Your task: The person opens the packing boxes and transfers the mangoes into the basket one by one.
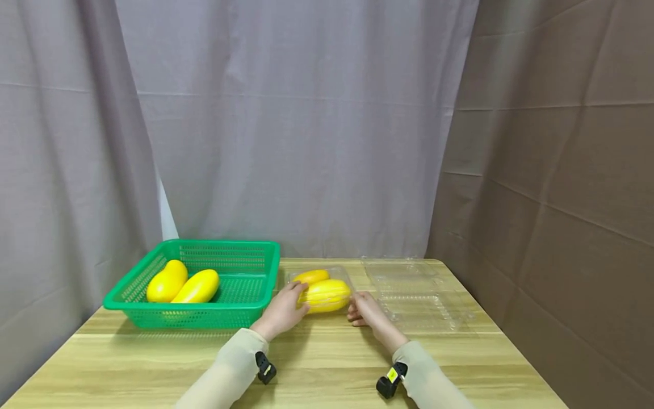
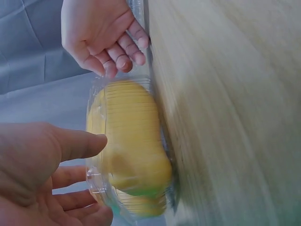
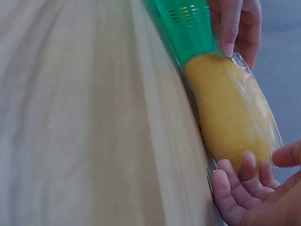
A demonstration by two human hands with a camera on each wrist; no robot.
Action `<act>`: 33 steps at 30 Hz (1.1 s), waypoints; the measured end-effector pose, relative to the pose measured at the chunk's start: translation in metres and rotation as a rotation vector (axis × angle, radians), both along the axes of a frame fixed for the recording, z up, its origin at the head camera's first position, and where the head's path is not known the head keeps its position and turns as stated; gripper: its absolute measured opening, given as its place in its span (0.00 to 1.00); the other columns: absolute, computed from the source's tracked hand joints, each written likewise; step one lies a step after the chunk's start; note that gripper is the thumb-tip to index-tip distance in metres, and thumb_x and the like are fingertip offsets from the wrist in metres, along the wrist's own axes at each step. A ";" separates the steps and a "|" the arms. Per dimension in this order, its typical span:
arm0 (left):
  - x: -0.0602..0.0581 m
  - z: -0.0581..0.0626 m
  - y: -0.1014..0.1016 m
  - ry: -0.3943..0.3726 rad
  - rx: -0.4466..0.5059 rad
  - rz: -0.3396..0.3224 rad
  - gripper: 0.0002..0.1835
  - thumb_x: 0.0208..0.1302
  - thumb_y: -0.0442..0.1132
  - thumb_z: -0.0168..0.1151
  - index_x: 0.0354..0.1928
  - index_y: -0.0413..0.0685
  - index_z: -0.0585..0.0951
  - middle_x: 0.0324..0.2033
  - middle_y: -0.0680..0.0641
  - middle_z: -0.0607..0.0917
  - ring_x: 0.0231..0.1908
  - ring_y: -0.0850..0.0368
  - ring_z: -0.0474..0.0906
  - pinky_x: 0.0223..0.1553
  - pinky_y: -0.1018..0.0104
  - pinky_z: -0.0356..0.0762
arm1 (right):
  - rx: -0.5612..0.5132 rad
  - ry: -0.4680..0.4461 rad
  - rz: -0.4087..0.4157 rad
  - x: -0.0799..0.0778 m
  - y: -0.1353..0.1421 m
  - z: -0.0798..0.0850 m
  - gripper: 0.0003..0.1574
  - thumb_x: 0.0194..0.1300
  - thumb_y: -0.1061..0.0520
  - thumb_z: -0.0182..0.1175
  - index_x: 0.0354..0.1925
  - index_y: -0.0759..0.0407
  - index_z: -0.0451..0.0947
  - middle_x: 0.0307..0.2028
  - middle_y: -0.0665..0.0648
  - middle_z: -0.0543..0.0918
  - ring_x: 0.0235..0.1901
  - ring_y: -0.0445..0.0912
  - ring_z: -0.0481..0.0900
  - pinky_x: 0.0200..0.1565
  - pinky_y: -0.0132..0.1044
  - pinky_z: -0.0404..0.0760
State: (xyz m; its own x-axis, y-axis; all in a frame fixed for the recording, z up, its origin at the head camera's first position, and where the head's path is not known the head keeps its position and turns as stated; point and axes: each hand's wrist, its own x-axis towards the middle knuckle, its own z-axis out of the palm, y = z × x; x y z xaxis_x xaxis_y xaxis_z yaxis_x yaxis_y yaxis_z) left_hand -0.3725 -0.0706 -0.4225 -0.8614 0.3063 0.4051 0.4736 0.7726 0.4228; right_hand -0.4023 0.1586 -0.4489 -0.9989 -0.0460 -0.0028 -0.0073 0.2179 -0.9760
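Two yellow mangoes [image 1: 325,296] lie inside a clear plastic clamshell box [image 2: 99,162] on the table, with the ribbed plastic over them. At the box's left end is my left hand [image 1: 284,311], its thumb and fingers extended along the upper edge. The left thumb [image 3: 229,40] lies right at the plastic edge in the right wrist view. My right hand [image 1: 369,316] is by the opposite end, fingers loosely bent, the fingertips [image 3: 248,160] close to the plastic. Neither hand wraps round the box.
A green plastic basket [image 1: 191,307] stands on the left of the wooden table [image 1: 327,363], holding two more yellow mangoes [image 1: 196,286]. An open clear plastic clamshell [image 1: 416,295] lies to the right of the right hand. Grey curtains [image 1: 306,142] hang behind the table.
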 end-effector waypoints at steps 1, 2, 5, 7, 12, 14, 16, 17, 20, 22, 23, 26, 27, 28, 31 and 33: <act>0.000 0.000 0.000 0.004 0.000 -0.003 0.26 0.62 0.42 0.61 0.60 0.38 0.70 0.59 0.34 0.70 0.58 0.40 0.67 0.57 0.50 0.65 | -0.014 -0.014 -0.003 -0.001 0.000 0.000 0.15 0.66 0.56 0.43 0.44 0.68 0.67 0.26 0.56 0.74 0.23 0.46 0.77 0.25 0.38 0.79; -0.001 0.000 0.000 0.003 -0.002 -0.005 0.26 0.63 0.42 0.60 0.60 0.38 0.71 0.59 0.34 0.70 0.58 0.40 0.67 0.57 0.50 0.65 | -0.023 -0.024 -0.006 -0.003 0.001 0.000 0.15 0.65 0.57 0.43 0.42 0.68 0.68 0.25 0.55 0.75 0.22 0.46 0.78 0.25 0.38 0.79; -0.001 -0.001 0.000 0.000 -0.011 -0.002 0.26 0.63 0.43 0.60 0.60 0.38 0.70 0.59 0.35 0.70 0.58 0.40 0.67 0.57 0.51 0.65 | -0.032 -0.058 -0.018 -0.005 0.001 0.001 0.15 0.60 0.58 0.44 0.37 0.68 0.71 0.25 0.55 0.77 0.22 0.46 0.79 0.24 0.37 0.79; -0.001 -0.001 0.000 0.000 -0.012 -0.003 0.26 0.63 0.42 0.60 0.60 0.38 0.71 0.59 0.35 0.70 0.58 0.40 0.67 0.57 0.51 0.65 | -0.038 -0.074 -0.030 -0.006 0.001 0.002 0.15 0.59 0.58 0.45 0.35 0.68 0.72 0.24 0.55 0.77 0.21 0.46 0.79 0.23 0.36 0.79; 0.000 0.001 0.001 0.007 -0.009 -0.011 0.25 0.62 0.42 0.61 0.59 0.38 0.71 0.58 0.35 0.71 0.58 0.41 0.67 0.57 0.51 0.65 | -0.057 -0.078 -0.035 -0.004 0.002 0.004 0.14 0.58 0.58 0.45 0.35 0.68 0.72 0.24 0.54 0.77 0.22 0.44 0.79 0.23 0.33 0.78; 0.001 0.001 0.001 0.014 -0.017 -0.015 0.25 0.62 0.42 0.61 0.59 0.39 0.72 0.57 0.35 0.71 0.57 0.41 0.68 0.56 0.51 0.66 | -0.077 -0.076 -0.029 -0.003 0.004 0.005 0.13 0.59 0.58 0.45 0.36 0.67 0.71 0.24 0.53 0.76 0.22 0.44 0.79 0.24 0.34 0.77; 0.002 0.001 0.001 0.018 -0.020 -0.018 0.25 0.62 0.43 0.61 0.59 0.39 0.72 0.57 0.35 0.72 0.57 0.41 0.69 0.56 0.51 0.67 | -0.097 -0.079 -0.024 0.000 0.006 0.005 0.12 0.60 0.57 0.46 0.35 0.65 0.70 0.24 0.52 0.75 0.23 0.44 0.78 0.25 0.34 0.77; 0.003 0.001 0.002 0.020 -0.022 -0.018 0.25 0.62 0.43 0.61 0.59 0.39 0.72 0.57 0.35 0.72 0.57 0.41 0.69 0.56 0.51 0.67 | -0.109 -0.080 -0.020 0.001 0.007 0.005 0.11 0.60 0.57 0.46 0.35 0.64 0.70 0.24 0.52 0.75 0.23 0.44 0.78 0.25 0.35 0.77; 0.004 0.001 0.003 0.016 -0.017 -0.023 0.25 0.62 0.44 0.61 0.59 0.40 0.72 0.57 0.35 0.72 0.57 0.40 0.68 0.56 0.50 0.66 | -0.156 -0.097 -0.001 0.006 0.010 0.005 0.10 0.61 0.56 0.47 0.34 0.63 0.69 0.23 0.51 0.75 0.22 0.44 0.78 0.29 0.39 0.79; 0.005 0.002 0.003 0.007 -0.008 -0.029 0.25 0.62 0.43 0.61 0.59 0.40 0.72 0.57 0.35 0.72 0.58 0.39 0.67 0.57 0.49 0.65 | -0.190 -0.111 0.010 0.009 0.011 0.005 0.10 0.62 0.56 0.47 0.33 0.62 0.69 0.23 0.51 0.74 0.22 0.44 0.78 0.32 0.41 0.79; 0.006 0.002 0.003 0.003 -0.005 -0.032 0.25 0.62 0.43 0.61 0.59 0.40 0.72 0.57 0.35 0.72 0.58 0.39 0.67 0.58 0.49 0.64 | -0.211 -0.121 0.014 0.010 0.012 0.005 0.10 0.62 0.56 0.47 0.32 0.62 0.69 0.22 0.51 0.74 0.22 0.44 0.78 0.33 0.43 0.79; 0.007 0.002 0.004 0.000 -0.001 -0.039 0.25 0.62 0.43 0.61 0.59 0.40 0.73 0.57 0.35 0.73 0.58 0.39 0.67 0.58 0.49 0.64 | -0.239 -0.128 0.020 0.014 0.012 0.005 0.10 0.64 0.55 0.46 0.30 0.61 0.69 0.22 0.50 0.73 0.22 0.44 0.77 0.34 0.44 0.79; 0.008 0.002 0.004 0.002 -0.001 -0.039 0.25 0.62 0.43 0.61 0.59 0.40 0.73 0.57 0.35 0.73 0.58 0.39 0.67 0.58 0.49 0.64 | -0.245 -0.128 0.020 0.015 0.012 0.006 0.10 0.64 0.56 0.46 0.30 0.60 0.69 0.22 0.51 0.73 0.22 0.44 0.77 0.34 0.44 0.79; 0.008 0.003 0.004 0.009 -0.001 -0.041 0.24 0.61 0.42 0.61 0.58 0.40 0.73 0.56 0.35 0.73 0.58 0.39 0.67 0.57 0.49 0.64 | -0.247 -0.126 0.019 0.016 0.012 0.006 0.10 0.64 0.56 0.46 0.29 0.60 0.69 0.22 0.51 0.73 0.21 0.43 0.77 0.34 0.44 0.79; 0.009 0.003 0.004 0.029 0.000 -0.047 0.24 0.61 0.41 0.62 0.57 0.39 0.74 0.55 0.35 0.75 0.56 0.39 0.69 0.57 0.49 0.65 | -0.242 -0.123 0.012 0.017 0.012 0.006 0.09 0.62 0.57 0.46 0.27 0.59 0.69 0.21 0.51 0.73 0.20 0.43 0.77 0.34 0.45 0.80; 0.010 0.004 0.004 0.038 0.006 -0.052 0.24 0.60 0.40 0.63 0.57 0.38 0.74 0.54 0.35 0.75 0.56 0.40 0.70 0.56 0.50 0.66 | -0.239 -0.123 0.007 0.018 0.012 0.006 0.08 0.60 0.58 0.47 0.26 0.58 0.68 0.20 0.50 0.72 0.20 0.43 0.76 0.34 0.45 0.80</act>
State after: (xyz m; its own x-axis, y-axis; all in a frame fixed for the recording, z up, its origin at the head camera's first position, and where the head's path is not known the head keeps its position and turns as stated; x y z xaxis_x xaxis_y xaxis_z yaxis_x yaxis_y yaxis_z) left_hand -0.3626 -0.0664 -0.4190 -0.8284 0.3477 0.4392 0.5289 0.7438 0.4088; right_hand -0.3839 0.1703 -0.4426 -0.9914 -0.0673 -0.1127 0.1142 -0.0188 -0.9933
